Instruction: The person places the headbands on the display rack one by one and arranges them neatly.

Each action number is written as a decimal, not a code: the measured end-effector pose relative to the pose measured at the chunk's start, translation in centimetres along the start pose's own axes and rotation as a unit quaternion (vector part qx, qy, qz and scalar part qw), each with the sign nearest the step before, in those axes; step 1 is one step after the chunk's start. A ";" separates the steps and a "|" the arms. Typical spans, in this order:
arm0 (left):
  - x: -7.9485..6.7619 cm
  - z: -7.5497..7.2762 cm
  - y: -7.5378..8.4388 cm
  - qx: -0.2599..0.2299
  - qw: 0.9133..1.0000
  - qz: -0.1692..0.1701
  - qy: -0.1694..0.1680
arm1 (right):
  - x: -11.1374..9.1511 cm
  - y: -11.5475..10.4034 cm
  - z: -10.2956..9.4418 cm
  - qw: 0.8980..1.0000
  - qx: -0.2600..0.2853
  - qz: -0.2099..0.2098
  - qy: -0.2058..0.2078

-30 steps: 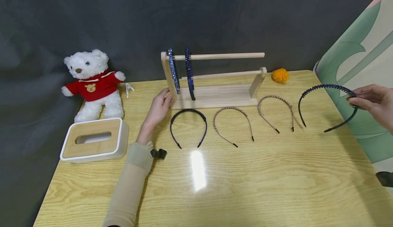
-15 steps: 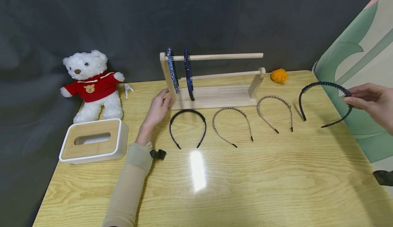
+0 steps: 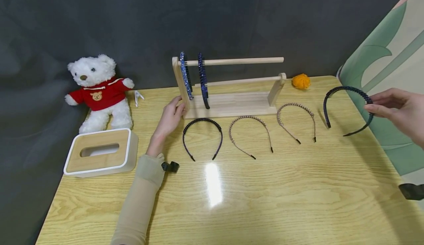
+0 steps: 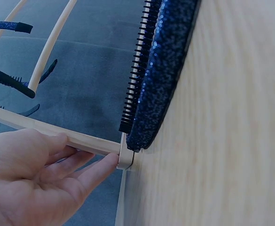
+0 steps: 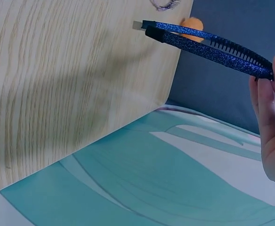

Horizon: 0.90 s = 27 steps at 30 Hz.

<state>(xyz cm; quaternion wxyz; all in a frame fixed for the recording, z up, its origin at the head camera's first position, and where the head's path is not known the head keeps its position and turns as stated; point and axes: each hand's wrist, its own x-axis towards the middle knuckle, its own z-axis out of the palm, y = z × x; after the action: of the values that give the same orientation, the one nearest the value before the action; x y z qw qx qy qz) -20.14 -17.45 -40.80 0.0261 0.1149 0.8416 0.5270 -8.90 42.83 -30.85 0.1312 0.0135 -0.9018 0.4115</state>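
My right hand (image 3: 399, 107) pinches one side of a dark blue glittery headband (image 5: 212, 52) and holds it above the table's right end, its tips pointing down and left. At the wooden headband rack (image 3: 238, 104), my left hand (image 3: 169, 116) grips the left end by its base, thumb on the wood in the left wrist view. A bright blue sequin headband (image 3: 185, 76) and a dark blue headband (image 3: 202, 76) hang near the left end of the rack's rods. In front of the rack lie a black headband (image 3: 202, 119) and two thin pinkish-brown toothed headbands, one in the middle (image 3: 248, 117) and one at right (image 3: 294, 104).
A white teddy bear (image 3: 99, 94) in a red hoodie sits at left, behind a tissue box (image 3: 102, 151) with a wooden lid. Beside the bear lies a small white clip (image 3: 139, 97). An orange fluffy ball (image 3: 301, 81) rests right of the rack, near the table's back edge.
My right hand has moved slightly left with the dark blue headband, which has turned a little so that it looks narrower. The left hand has stayed on the rack.
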 end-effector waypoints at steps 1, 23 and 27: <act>0.0 0.0 0.0 -0.001 1.000 0.001 0.001 | 0.0 -0.2 0.1 1.000 -0.002 0.001 -0.001; 0.1 0.1 0.0 -0.003 1.000 0.002 0.007 | 0.0 -4.6 1.5 0.998 -0.049 0.030 -0.023; 0.1 0.0 0.0 0.001 1.000 0.001 0.006 | 0.0 -5.4 1.9 0.997 -0.073 0.024 -0.024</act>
<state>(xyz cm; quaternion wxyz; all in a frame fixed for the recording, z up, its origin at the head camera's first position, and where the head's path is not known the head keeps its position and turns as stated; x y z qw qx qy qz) -20.17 -17.38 -40.77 0.0206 0.1126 0.8423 0.5267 -8.60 37.88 -28.05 0.1004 -0.0081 -0.9325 0.3469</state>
